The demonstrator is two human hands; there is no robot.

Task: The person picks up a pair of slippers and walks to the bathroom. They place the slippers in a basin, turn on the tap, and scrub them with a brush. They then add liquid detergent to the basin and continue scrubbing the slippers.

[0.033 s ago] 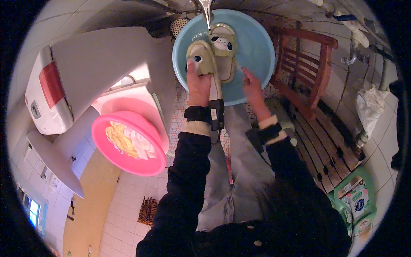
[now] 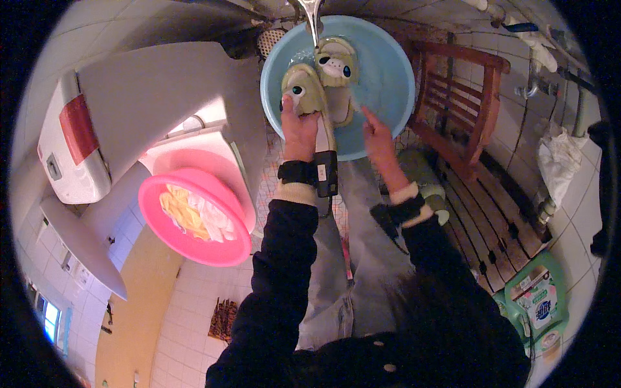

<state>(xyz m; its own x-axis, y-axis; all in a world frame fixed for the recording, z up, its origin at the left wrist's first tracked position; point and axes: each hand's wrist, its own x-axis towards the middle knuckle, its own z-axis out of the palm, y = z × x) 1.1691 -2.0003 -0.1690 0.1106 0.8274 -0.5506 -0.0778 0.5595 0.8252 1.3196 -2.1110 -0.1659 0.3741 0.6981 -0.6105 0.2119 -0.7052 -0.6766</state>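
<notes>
A pale yellow-green slipper (image 2: 304,90) with an animal-face strap is in my left hand (image 2: 299,137), my fingers closed round it. It hangs over a round light-blue basin (image 2: 391,123). Its matching slipper (image 2: 335,66) lies in the basin just beyond, partly overlapped by the held one. My right hand (image 2: 380,139) is at the basin's near right side, fingers drawn together and blurred. A pale, slim thing seems to extend from its fingertips toward the far slipper; its kind is unclear.
A metal faucet (image 2: 312,22) hangs over the basin. On the left, a pink basin (image 2: 150,216) holds yellow and pink cloth. A brown slatted wooden chair (image 2: 495,116) stands to the right, a green jug (image 2: 550,278) below it. A white washing machine (image 2: 174,71) stands at left.
My right hand has shifted slightly left and toward me. My left hand and the slipper in it have hardly moved.
</notes>
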